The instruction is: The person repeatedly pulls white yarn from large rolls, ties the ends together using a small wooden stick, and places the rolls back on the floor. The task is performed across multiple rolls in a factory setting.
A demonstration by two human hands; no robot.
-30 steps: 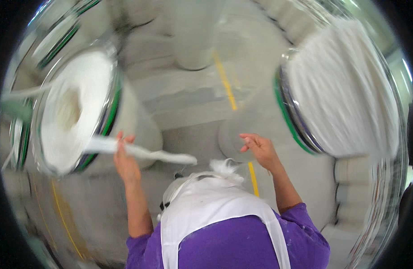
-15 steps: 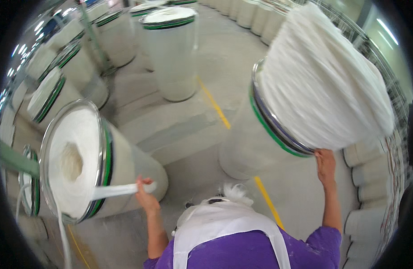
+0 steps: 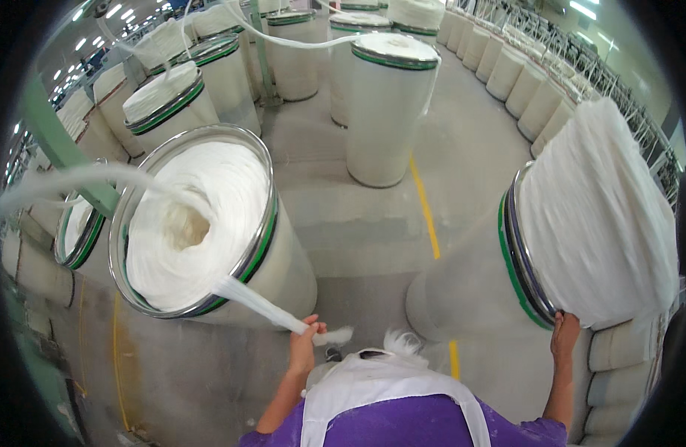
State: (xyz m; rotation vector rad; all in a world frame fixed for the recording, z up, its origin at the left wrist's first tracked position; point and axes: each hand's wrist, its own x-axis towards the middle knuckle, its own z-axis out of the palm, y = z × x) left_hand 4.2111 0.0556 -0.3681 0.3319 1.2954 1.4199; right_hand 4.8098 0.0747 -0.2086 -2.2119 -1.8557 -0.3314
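Observation:
On the left stands a tall white sliver can (image 3: 289, 268) with a metal rim and green band, filled with coiled cotton around a central hole. A flat white cotton sliver (image 3: 262, 304) runs from that coil over the rim to my left hand (image 3: 303, 347). My left fingers are closed on it, and its loose end sticks out beyond them. My right hand (image 3: 565, 333) grips the lower rim of another can (image 3: 469, 290) on the right. A tall mound of white cotton (image 3: 600, 223) bulges from that can's top.
A full can (image 3: 391, 112) stands ahead beside a yellow floor line (image 3: 425, 205). More cans (image 3: 164, 104) crowd the far left near a green post (image 3: 67, 149). A blurred strand (image 3: 75, 179) crosses above the left can. Cans (image 3: 518, 78) line the right.
The view has shifted, and the left can sits further right in it. My left hand has come nearer my body, still holding the sliver. My right hand remains on the rim.

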